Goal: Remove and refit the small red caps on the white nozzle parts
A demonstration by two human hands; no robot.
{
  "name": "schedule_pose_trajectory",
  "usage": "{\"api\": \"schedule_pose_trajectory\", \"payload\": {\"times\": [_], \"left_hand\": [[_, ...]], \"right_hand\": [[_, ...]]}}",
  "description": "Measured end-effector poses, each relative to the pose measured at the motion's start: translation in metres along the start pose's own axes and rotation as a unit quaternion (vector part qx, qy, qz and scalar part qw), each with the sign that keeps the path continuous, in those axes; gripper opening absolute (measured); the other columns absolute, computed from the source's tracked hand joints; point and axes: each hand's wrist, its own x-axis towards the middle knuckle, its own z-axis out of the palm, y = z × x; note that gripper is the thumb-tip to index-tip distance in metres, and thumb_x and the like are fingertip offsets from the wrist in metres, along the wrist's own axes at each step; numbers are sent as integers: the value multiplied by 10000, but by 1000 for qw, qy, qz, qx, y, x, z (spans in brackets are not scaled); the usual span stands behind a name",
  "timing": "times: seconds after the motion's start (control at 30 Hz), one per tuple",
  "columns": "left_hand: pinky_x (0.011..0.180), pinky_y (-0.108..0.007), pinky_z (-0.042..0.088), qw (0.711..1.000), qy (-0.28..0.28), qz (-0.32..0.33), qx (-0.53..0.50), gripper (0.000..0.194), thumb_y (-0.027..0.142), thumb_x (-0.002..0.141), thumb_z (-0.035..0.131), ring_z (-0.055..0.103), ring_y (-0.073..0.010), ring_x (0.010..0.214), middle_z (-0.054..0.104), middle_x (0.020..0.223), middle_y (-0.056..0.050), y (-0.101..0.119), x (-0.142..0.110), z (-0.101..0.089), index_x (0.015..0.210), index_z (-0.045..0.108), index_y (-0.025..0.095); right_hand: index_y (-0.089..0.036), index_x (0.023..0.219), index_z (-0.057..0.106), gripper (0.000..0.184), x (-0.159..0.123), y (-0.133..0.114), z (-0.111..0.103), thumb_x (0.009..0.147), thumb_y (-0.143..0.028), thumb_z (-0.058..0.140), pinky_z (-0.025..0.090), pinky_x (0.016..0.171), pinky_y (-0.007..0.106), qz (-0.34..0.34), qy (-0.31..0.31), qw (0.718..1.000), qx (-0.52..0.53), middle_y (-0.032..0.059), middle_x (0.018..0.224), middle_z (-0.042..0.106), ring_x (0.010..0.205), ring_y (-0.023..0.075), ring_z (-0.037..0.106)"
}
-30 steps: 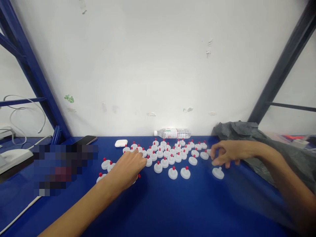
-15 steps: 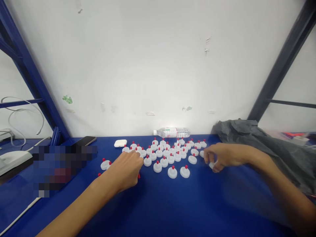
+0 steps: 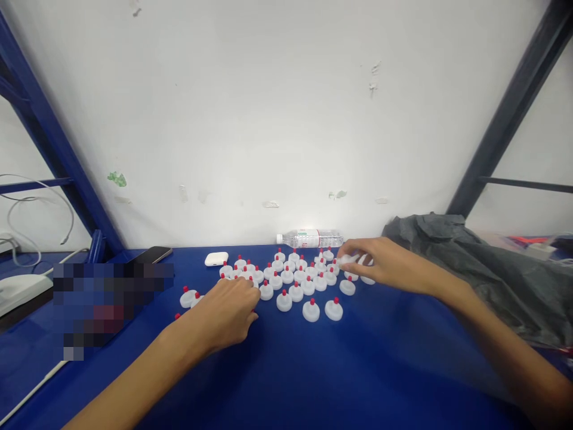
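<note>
Many round white plastic caps with red tips [image 3: 284, 301] stand on the blue tabletop [image 3: 286, 376] in a loose cluster. My left hand [image 3: 233, 307] lies over the cluster's left side, its fingers curled and pointing down. What they grip is mostly hidden; a bit of red shows by the thumb. At the cluster's right edge, my right hand [image 3: 380, 260] is closed, thumb and fingers pinching a white cap [image 3: 347, 261] just above others. Single caps stand nearer me, one of them a white cap [image 3: 333, 309] at the front right.
A clear bottle with a label [image 3: 308, 238] lies along the wall behind the caps. A small white case [image 3: 216, 259] and a phone [image 3: 154, 255] are at the back left. Dark grey plastic sheeting [image 3: 447, 263] covers the right side. A white cable [image 3: 40, 385] runs at the left.
My right hand has moved left and slightly up, from beside the caps to over their right edge, carrying a white piece. My left hand has stayed nearly in place.
</note>
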Motion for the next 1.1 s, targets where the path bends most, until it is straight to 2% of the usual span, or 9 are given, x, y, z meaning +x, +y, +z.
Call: {"api": "schedule_pose_trajectory", "payload": {"times": [0.2, 0.3, 0.4, 0.53, 0.73, 0.9, 1.1], "left_hand": [[702, -351, 458, 998, 26, 31, -53, 84, 247, 914, 571, 657, -258, 875, 695, 971, -85, 2, 4, 7, 905, 633, 192], [681, -336, 446, 996, 34, 36, -71, 81, 249, 918, 555, 654, -248, 870, 689, 980, -75, 2, 6, 11, 907, 618, 198], [660, -318, 431, 995, 33, 32, -85, 78, 214, 916, 529, 656, -234, 838, 687, 949, -66, 3, 8, 13, 902, 605, 201], [656, -314, 423, 994, 39, 40, -92, 110, 175, 920, 492, 655, -222, 825, 687, 948, -65, 4, 9, 13, 894, 596, 196], [673, -334, 422, 995, 49, 48, -77, 128, 173, 926, 484, 658, -233, 843, 696, 959, -61, 6, 10, 11, 906, 608, 197], [668, -330, 423, 995, 53, 55, -71, 130, 178, 925, 490, 658, -226, 833, 696, 961, -64, 6, 11, 13, 923, 619, 197], [664, -331, 435, 994, 62, 62, -62, 144, 174, 920, 472, 656, -230, 825, 691, 959, -63, 5, 13, 16, 934, 614, 200]], "right_hand": [[-256, 1190, 618, 258, 2, -20, 33, 983, -341, 489, 524, 895, 415, -140, 133, 979, -57, 74, 1205, 646, 1041, 237, 642], [-237, 1206, 596, 246, 1, -30, 49, 989, -284, 491, 536, 905, 420, -200, 157, 965, -60, 91, 1202, 632, 1085, 233, 622], [-224, 1201, 599, 241, 0, -37, 58, 986, -279, 505, 553, 879, 408, -237, 162, 956, -58, 93, 1168, 639, 1050, 222, 630], [-226, 1193, 612, 238, -1, -39, 64, 984, -270, 505, 560, 831, 396, -251, 152, 954, -56, 96, 1147, 647, 992, 218, 642], [-231, 1257, 561, 292, -2, -40, 67, 967, -246, 533, 547, 891, 392, -254, 157, 954, -37, 81, 1142, 660, 1044, 217, 634], [-229, 1188, 576, 223, -3, -44, 66, 974, -237, 514, 549, 875, 393, -267, 147, 952, -30, 84, 1106, 671, 1024, 217, 638], [-221, 1188, 574, 223, -3, -43, 67, 973, -225, 516, 538, 897, 401, -273, 131, 952, -47, 89, 1132, 661, 1053, 225, 627]]}}
